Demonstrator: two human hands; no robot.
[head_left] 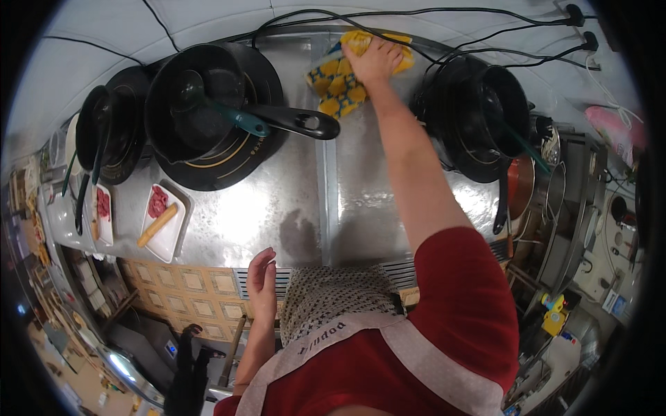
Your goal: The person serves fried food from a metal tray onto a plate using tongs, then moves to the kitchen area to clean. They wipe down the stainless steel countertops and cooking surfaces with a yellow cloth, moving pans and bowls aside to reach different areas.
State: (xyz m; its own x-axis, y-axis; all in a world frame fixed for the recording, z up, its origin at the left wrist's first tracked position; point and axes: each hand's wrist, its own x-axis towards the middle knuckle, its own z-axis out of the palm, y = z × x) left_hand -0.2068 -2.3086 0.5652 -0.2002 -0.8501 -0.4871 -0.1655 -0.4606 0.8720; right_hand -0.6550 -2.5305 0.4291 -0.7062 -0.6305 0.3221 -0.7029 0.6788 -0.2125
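My right hand (pixel 375 60) presses with spread fingers on a yellow and blue patterned cloth (pixel 341 78), which lies at the back of the stainless steel counter (pixel 250 218) near the wall. My left hand (pixel 263 281) hangs just off the counter's front edge, its fingers loosely curled, with nothing seen in it. Left of the cloth, a black frying pan (pixel 177 127) holding a dark green ladle (pixel 237 118) stands on a round black induction cooker (pixel 223 174). Part of the cloth is hidden under my right hand.
More black pans stand on cookers at the left (pixel 93 125) and right (pixel 502 106). Two white trays (pixel 174 236) (pixel 106 229) hold raw meat and a stick-shaped item. Black power cables (pixel 432 10) run along the back wall. Another person's legs (pixel 187 364) show at lower left.
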